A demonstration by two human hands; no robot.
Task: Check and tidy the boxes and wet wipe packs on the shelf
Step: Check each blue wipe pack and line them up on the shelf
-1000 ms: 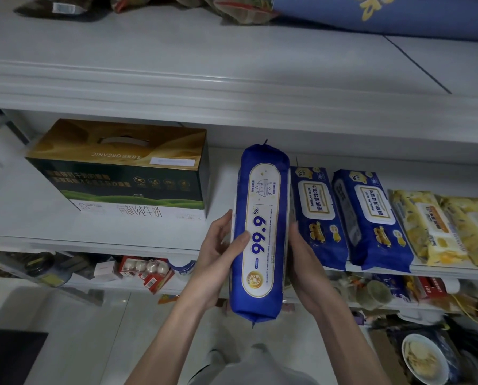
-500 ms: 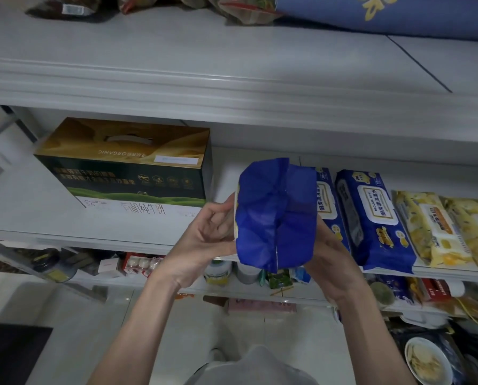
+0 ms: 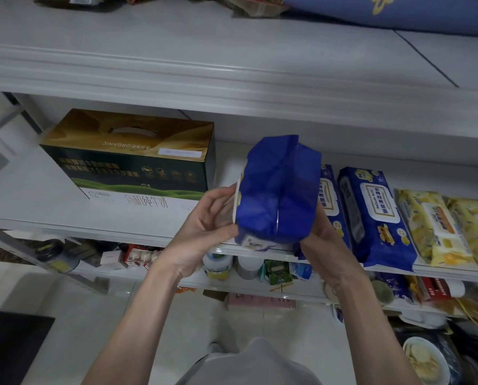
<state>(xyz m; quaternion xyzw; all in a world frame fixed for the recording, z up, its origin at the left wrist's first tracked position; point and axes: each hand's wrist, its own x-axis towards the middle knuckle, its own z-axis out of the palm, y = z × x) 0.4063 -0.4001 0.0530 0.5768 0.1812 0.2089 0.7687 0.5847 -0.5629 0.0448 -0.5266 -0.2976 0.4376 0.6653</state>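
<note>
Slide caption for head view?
Left hand and right hand hold a blue plastic wet wipe pack before the white shelf.

Grey top [image 3: 250, 365] — 2 bare forearms [image 3: 146, 307].

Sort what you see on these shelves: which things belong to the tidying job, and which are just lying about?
Job: blue plastic wet wipe pack in left hand and right hand; shelved blue wipe packs; yellow wipe packs; green-and-gold cardboard box.
Lying about: white plastic bottles below; white round bowl.

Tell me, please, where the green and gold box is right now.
In the head view, the green and gold box stands on the left of the middle shelf, left of the held blue wipe pack.
</note>
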